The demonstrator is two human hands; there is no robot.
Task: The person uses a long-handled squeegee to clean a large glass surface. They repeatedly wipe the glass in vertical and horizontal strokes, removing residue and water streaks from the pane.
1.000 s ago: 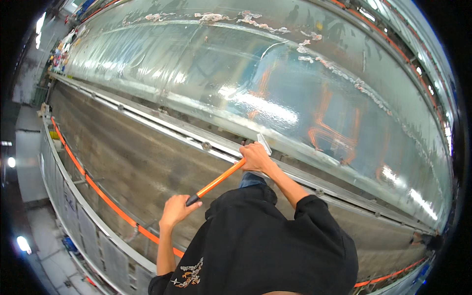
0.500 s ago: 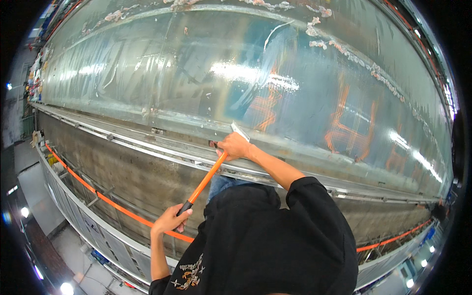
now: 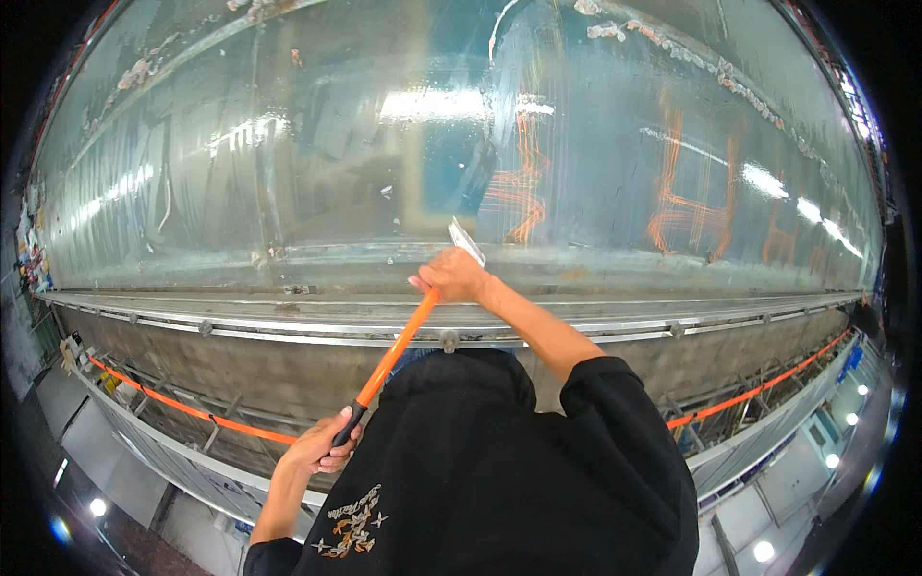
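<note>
A long-handled scraper slants across in front of me, with an orange shaft, a black grip at its lower end and a pale flat head. My left hand is wrapped round the black grip. Farther up, my right hand closes on the shaft just below the head and partly hides it. The head rests at or just above the lower part of a large glossy grey-green surface; whether it touches I cannot tell. Orange scribbled marks and whitish streaks show on this surface near the head.
A metal rail runs along the surface's near edge. Behind it lie a brown wall-like strip, an orange bar and grey railing panels. Crusty pinkish lumps line a seam at the upper right.
My view has turned and levelled, so the rail now runs nearly straight across. Both hands keep their hold on the scraper, its head still near the same patch left of the orange marks.
</note>
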